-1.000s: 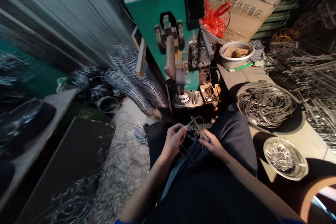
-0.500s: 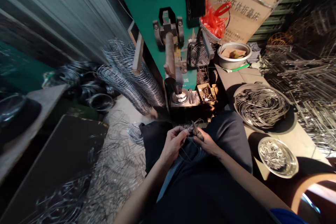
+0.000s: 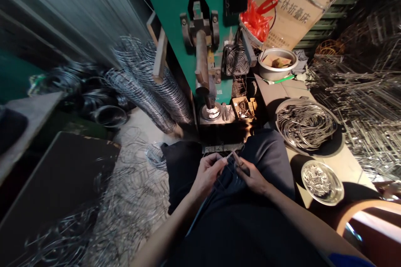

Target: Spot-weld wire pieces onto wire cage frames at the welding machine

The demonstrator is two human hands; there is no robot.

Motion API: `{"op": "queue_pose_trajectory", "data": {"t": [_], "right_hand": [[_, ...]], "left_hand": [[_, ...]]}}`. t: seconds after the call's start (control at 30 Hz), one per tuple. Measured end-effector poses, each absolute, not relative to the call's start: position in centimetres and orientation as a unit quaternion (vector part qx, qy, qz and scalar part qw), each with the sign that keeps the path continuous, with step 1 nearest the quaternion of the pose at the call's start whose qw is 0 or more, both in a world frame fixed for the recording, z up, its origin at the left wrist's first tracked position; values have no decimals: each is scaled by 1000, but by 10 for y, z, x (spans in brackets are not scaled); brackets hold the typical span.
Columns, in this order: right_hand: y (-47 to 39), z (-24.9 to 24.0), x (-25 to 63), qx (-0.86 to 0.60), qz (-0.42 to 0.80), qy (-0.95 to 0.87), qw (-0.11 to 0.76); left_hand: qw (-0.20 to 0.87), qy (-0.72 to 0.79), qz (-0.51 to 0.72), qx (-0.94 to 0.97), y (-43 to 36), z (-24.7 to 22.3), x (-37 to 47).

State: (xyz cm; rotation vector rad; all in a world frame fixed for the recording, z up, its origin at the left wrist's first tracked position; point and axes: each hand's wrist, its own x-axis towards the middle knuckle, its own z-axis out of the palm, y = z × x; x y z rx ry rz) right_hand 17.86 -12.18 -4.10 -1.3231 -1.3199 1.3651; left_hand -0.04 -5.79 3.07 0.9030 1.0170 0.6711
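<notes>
Above my lap, my left hand pinches a thin wire between thumb and fingertips. My right hand is closed around pliers, whose jaws point up and left, close to the wire at my left fingertips. Whether the jaws touch the wire cannot be made out. Thin dark wire strands hang below my hands against the dark clothing. A round pan of curved wires stands to the right, and a metal bowl of small metal pieces is nearer me.
Ahead stands a green machine with a metal arm above a small dish. Coiled wire columns lean left of it. Loose wire covers the floor at left. A white basin and a cardboard box are at the back right.
The view has shifted slightly, so the surroundings appear higher and further left. The pliers have turned, their jaws now pointing more left, and the wire loop above my hands no longer shows.
</notes>
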Motion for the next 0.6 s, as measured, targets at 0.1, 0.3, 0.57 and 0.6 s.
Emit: {"op": "queue_pose_trajectory", "data": {"t": [0.1, 0.3, 0.57, 0.6], "right_hand": [[-142, -19, 192, -524, 572, -511, 370], [-146, 32, 235, -531, 623, -500, 283], [-170, -12, 307, -702, 525, -249, 412], [-175, -25, 311, -721, 495, -207, 438]], "left_hand": [[750, 442, 276, 407, -68, 30, 2], [629, 436, 279, 580, -70, 34, 8], [534, 486, 293, 627, -55, 24, -4], [528, 485, 291, 633, -54, 22, -4]]}}
